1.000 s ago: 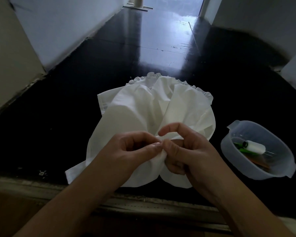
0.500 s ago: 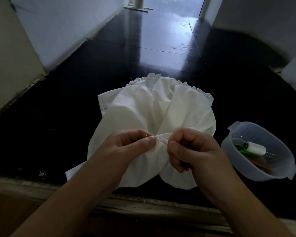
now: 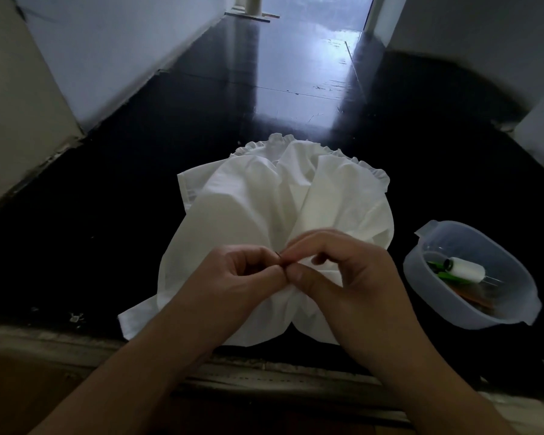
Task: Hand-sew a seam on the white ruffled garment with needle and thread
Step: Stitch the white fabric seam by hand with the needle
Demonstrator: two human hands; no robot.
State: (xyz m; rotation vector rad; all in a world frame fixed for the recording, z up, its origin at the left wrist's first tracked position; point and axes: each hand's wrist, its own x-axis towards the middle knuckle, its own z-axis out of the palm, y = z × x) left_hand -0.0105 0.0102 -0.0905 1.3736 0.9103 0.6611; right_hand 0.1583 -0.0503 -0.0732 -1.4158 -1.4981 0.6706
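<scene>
The white ruffled garment (image 3: 264, 211) lies bunched on the dark glossy floor (image 3: 107, 215), ruffled edge farthest from the person. The left hand (image 3: 233, 277) pinches a gathered fold at its near middle, fingers closed on cloth. Touching it, the right hand (image 3: 343, 277) grips a thin dark needle (image 3: 280, 257) between thumb and forefinger. Well right sits a clear plastic tub (image 3: 515, 312) holding a white thread spool (image 3: 467, 269).
</scene>
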